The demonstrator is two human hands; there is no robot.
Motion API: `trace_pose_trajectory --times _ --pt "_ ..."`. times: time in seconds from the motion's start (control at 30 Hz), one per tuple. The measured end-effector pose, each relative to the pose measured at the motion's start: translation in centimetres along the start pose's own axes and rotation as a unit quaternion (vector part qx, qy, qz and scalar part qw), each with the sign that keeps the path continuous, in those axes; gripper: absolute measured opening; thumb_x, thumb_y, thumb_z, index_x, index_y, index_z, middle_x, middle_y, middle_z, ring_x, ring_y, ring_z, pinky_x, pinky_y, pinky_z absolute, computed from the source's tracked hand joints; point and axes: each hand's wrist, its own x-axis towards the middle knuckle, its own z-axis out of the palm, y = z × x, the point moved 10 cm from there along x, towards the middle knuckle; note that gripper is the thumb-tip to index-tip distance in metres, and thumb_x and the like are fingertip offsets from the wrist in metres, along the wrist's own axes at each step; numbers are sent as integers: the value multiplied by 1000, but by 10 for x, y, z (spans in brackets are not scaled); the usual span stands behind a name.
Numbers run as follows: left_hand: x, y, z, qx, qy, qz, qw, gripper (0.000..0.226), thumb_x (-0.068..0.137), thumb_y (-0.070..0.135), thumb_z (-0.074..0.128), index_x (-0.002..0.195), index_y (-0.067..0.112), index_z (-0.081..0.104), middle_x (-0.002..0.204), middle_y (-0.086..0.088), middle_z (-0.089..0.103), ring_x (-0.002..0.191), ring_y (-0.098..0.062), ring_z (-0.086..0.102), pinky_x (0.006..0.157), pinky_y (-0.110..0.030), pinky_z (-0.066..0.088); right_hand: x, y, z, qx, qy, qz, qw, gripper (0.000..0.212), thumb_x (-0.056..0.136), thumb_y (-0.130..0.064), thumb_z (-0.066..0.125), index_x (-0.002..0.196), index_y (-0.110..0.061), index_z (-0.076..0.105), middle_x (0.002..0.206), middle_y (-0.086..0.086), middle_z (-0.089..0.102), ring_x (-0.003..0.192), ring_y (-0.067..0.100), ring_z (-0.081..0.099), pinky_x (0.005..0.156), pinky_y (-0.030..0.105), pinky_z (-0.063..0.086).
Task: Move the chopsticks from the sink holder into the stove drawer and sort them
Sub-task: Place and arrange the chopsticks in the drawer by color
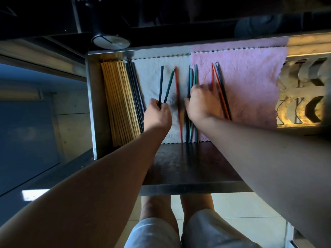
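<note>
Chopsticks of many colours lie already inside the open steel drawer (pixel 90 104), so sorting remains. Left hand (pixel 157 117) is closed around one dark chopstick (pixel 161 83) and one green chopstick (pixel 169 85); right hand (pixel 202 102) presses, fingers bent, on the teal bundle (pixel 192 77).

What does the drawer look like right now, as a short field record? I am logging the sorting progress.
place: open steel drawer, lined with a white cloth and a pink cloth
far left: wooden chopsticks in a neat row
left hand: grips a black chopstick and a green chopstick
right hand: on the teal bundle
loose: red chopstick; orange-and-black pair
</note>
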Motion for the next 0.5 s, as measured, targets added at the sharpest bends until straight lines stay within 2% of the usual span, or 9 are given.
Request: trace_pose_trajectory --times 0.1,0.17,0.33,0.43,0.5 --pt "1 0 -3 -18 6 -9 1000 13 92 20 39 93 13 50 86 -7 61 70 -21 54 59 -30 42 -3 -2 0 -32 -1 26 999 30 94 -12 53 123 -7 53 132 14 51 122 32 53 95 42 47" --pt "2 0 -6 -21 5 -9 1000 15 92 20 39 95 12 51 88 -8 63 71 -22 55 60 -30 43 -6 -2 2 -24 -16 44 999 30 95 -9 49 125 -7 53 134 14 48 119 35 54 89 41 49" --pt "-1 1 -8 -36 0 -10 999 13 93 19 39 94 11 50 78 -4 54 65 -18 48 55 -28 37 1 3 5 -20 -35 65 997 28 94 -12 51 122 -8 55 130 14 49 113 36 56 83 40 49" --pt "-3 1 -7 -26 5 -12 1000 12 94 20 40 94 11 49 73 0 49 60 -15 44 51 -27 31 0 1 8 -36 -65 75 994 29 93 -8 49 119 -6 61 124 15 54 110 38 59 84 40 49" --pt "-6 0 -4 -27 1 -14 1000 13 93 21 41 96 13 51 75 -1 52 62 -17 48 53 -27 34 -1 0 8 -34 -72 77 994 31 93 -4 46 120 -3 60 124 17 55 112 39 58 87 43 49"
